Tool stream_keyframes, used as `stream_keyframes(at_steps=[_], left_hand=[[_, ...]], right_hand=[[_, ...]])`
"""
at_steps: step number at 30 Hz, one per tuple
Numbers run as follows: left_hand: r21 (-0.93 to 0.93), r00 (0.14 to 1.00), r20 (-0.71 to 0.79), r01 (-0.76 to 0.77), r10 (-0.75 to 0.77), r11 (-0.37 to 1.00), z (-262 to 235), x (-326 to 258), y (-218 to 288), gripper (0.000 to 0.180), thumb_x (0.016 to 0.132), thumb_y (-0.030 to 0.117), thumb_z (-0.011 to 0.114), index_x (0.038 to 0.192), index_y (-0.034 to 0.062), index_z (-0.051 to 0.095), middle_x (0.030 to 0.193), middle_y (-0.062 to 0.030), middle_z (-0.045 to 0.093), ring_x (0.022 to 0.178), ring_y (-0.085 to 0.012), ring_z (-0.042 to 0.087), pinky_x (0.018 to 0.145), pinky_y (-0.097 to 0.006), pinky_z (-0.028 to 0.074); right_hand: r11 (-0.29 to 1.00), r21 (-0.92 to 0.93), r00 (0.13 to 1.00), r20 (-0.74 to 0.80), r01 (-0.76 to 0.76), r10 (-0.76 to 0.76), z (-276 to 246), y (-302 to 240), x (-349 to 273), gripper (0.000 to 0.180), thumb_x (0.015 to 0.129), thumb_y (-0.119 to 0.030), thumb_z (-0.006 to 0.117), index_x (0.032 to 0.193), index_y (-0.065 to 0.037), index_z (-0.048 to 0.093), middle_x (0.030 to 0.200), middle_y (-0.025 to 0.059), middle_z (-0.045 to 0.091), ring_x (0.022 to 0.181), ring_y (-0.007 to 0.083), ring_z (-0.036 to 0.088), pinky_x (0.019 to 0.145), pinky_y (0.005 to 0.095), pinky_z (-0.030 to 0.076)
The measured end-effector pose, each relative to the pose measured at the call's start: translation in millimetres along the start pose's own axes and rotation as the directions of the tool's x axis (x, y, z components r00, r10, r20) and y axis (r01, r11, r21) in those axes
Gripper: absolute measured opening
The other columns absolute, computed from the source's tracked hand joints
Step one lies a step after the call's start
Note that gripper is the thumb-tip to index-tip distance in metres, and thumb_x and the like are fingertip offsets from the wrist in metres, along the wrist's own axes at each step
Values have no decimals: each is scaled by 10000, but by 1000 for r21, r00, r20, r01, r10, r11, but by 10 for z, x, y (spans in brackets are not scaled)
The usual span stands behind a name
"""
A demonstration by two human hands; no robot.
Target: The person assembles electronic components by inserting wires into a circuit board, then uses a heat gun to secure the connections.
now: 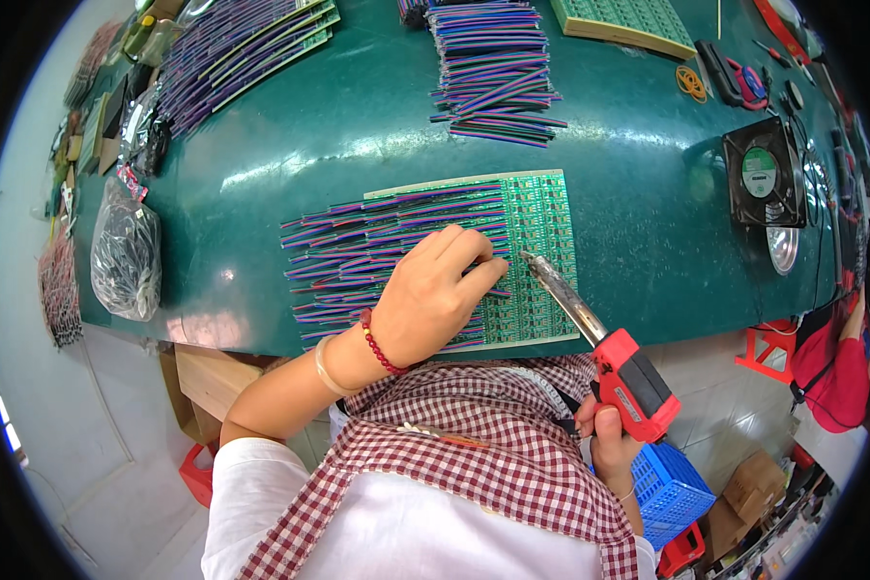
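Observation:
A green circuit board panel (536, 208) lies on the table in front of me, its left part covered by rows of multicoloured ribbon wires (348, 242). My left hand (430, 295) reaches over these wires, thumb and fingers pinched on a ribbon wire near its end at the board. In my right hand (609, 445) is a red and black soldering gun (633, 382), gripped by its handle. The metal tip points up and left, close to the board just right of my left fingertips. Whether the tip touches the board I cannot tell.
Bundled ribbon wires (493, 72) lie at the far middle, with wired boards (246, 48) at far left. Bare board panels (628, 24) are stacked at the back. A black fan (764, 174) stands right; a plastic bag (126, 251) sits left. A blue crate (672, 493) is below the table.

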State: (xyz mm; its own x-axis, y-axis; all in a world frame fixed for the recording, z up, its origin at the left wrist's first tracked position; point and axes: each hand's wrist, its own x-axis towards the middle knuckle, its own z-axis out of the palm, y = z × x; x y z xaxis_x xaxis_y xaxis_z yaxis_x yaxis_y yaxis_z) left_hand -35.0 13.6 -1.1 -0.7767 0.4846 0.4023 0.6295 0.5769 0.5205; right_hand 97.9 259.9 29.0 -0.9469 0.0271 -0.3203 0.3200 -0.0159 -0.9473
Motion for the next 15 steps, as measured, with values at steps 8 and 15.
stream_keyframes(at_steps=[8, 15], left_hand=[[2, 1000, 5, 2, -2, 1000, 9, -5, -9, 283, 637, -39, 636, 914, 17, 632, 832, -88, 531, 740, -239, 540, 633, -335, 460], [-8, 1000, 10, 15, -15, 1000, 30, -14, -16, 284, 633, -47, 640, 912, 5, 641, 834, -88, 527, 740, -237, 538, 625, -334, 464]], right_hand=[[1000, -18, 1000, 4, -9, 9, 2, 3, 10, 276, 897, -260, 578, 806, 0, 572, 679, 34, 546, 587, 96, 478, 532, 249, 387], [999, -41, 1000, 4, 6, -6, 37, -11, 36, 253, 895, -235, 583, 800, -1, 574, 670, 24, 536, 575, 88, 466, 533, 247, 380]])
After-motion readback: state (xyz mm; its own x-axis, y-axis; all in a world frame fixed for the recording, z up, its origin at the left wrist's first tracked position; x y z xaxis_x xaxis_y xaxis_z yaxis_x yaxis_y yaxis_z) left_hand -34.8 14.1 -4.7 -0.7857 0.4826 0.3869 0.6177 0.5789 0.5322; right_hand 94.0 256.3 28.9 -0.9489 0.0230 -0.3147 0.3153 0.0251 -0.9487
